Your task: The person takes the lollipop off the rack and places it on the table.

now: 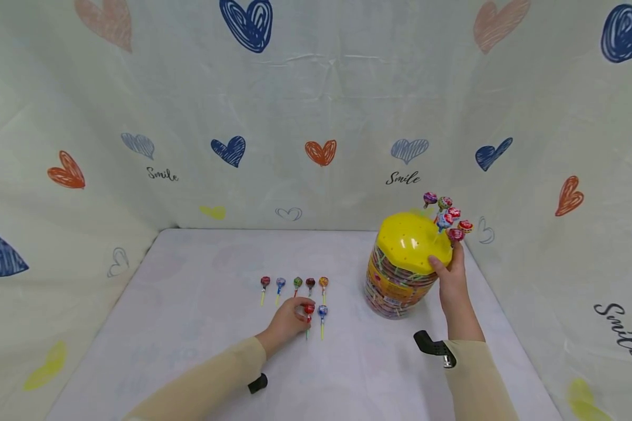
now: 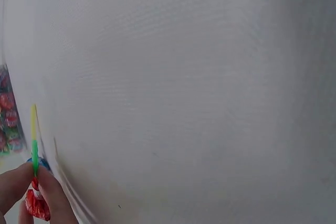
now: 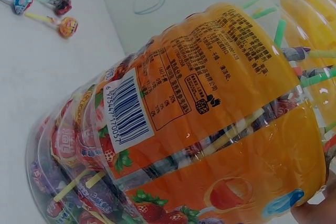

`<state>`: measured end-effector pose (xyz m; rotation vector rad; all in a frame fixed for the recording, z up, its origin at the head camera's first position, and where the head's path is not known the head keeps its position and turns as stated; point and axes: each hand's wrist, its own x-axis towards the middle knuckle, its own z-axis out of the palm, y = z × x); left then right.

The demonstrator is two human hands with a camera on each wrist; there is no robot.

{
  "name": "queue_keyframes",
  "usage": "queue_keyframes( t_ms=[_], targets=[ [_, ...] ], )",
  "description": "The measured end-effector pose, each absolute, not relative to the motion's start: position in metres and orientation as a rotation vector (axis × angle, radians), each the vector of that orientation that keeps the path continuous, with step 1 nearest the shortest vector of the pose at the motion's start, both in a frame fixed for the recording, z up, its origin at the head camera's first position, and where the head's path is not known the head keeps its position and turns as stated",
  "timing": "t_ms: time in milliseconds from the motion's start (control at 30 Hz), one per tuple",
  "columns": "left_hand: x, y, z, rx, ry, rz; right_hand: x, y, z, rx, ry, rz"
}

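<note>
My left hand (image 1: 289, 320) pinches a red-wrapped lollipop (image 1: 309, 309) low over the white table. In the left wrist view, thumb and finger hold that lollipop (image 2: 38, 203) where its green and yellow stick meets the wrapper. Just right of it lies a blue lollipop (image 1: 323, 310), and behind is a row of several lollipops, an orange one (image 1: 323, 282) at its right end. My right hand (image 1: 454, 279) grips a clear plastic jar (image 1: 395, 286) near its yellow lid (image 1: 412, 240), thumb on the lid's side. The jar leans and is full of lollipops.
Several lollipops (image 1: 445, 220) stick up at the lid's right side; their lower ends are hidden. The white cloth (image 1: 189, 351) covers the table. Behind it hangs a heart-patterned curtain (image 1: 274, 105). An orange label (image 3: 220, 77) with a barcode wraps the jar.
</note>
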<state>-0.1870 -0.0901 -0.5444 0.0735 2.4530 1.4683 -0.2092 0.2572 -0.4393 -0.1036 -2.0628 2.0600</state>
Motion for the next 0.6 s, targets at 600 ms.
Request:
queue_keyframes(
  t_ms=[600],
  targets=[
    [-0.1888,-0.0882,-0.5493,0.095,2.501,1.389,-0.2068,0.2563,-0.4381,-0.053,-2.036,2.053]
  ],
)
